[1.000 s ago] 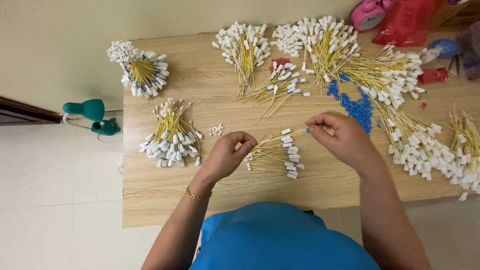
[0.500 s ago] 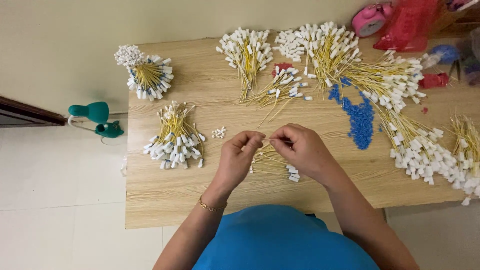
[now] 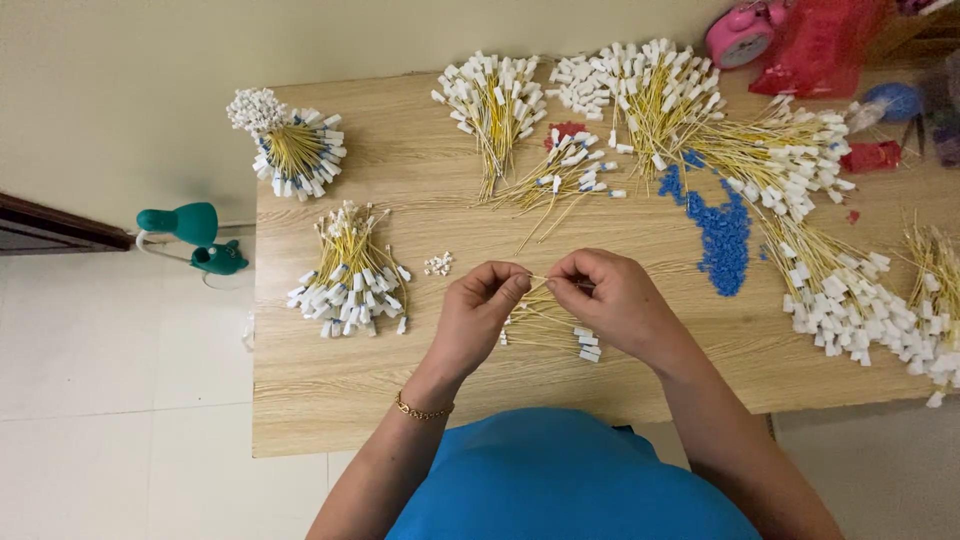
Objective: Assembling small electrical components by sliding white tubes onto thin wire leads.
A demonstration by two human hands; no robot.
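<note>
Both hands meet over the middle of the wooden tabletop (image 3: 330, 400). The left hand (image 3: 480, 310) and right hand (image 3: 615, 300) each have a grip pinched tight on one thin yellow wire (image 3: 540, 285) between them, just above a small bundle of white-tipped wires (image 3: 545, 325). A pile of blue beads (image 3: 720, 235) lies near the right hand.

Crinkled red plastic bag (image 3: 822, 45) at the table's far right edge, beside a pink round clock (image 3: 742, 32).
</note>
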